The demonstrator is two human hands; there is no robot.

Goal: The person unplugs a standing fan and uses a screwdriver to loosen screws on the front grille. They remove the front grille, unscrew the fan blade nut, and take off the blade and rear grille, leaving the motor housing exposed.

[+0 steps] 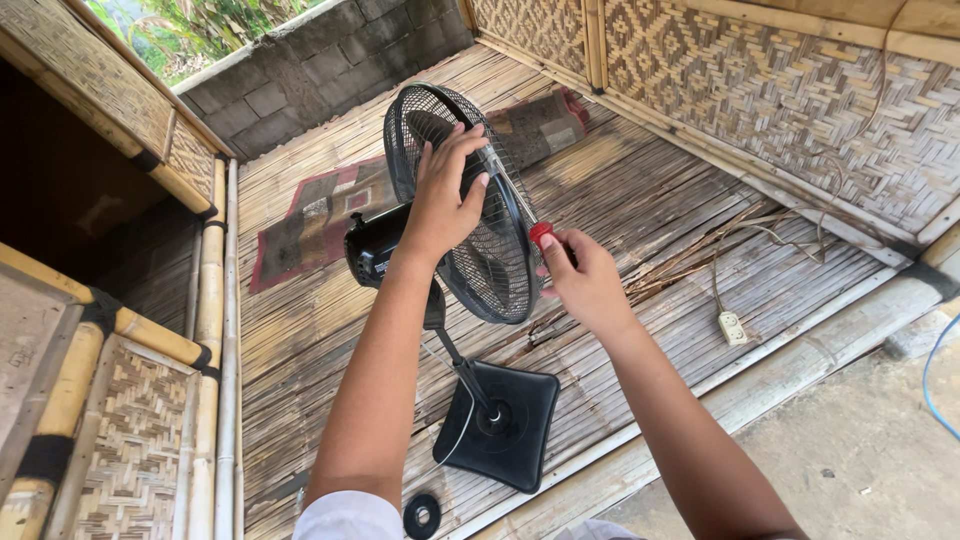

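A black pedestal fan (470, 215) is positioned upright at the centre of a bamboo-slat floor (640, 200), and its square black base (515, 425) is seated on the slats near the near edge of the platform. The round wire guard (490, 255) is tilted and faces right, with the motor housing (372, 245) located behind it to the left. The left hand (445, 195) is laid flat against the upper part of the guard, with the fingers spread and extended over the wires rather than clenched. The right hand (585, 280) is closed around a screwdriver (520, 210) with a red handle; the handle is gripped between thumb and fingers, and the shaft is directed up and to the left along the rim of the guard. Whether the tip is engaged with a fastener cannot be told. A small black ring-shaped part (422, 515) is found on the floor just near of the base. A white power strip (732, 327) with its cord is placed to the right, well apart from the fan. A patterned red mat (320, 215) is spread on the far side of the fan. Woven bamboo panels (760, 90) are fitted along the far right wall.
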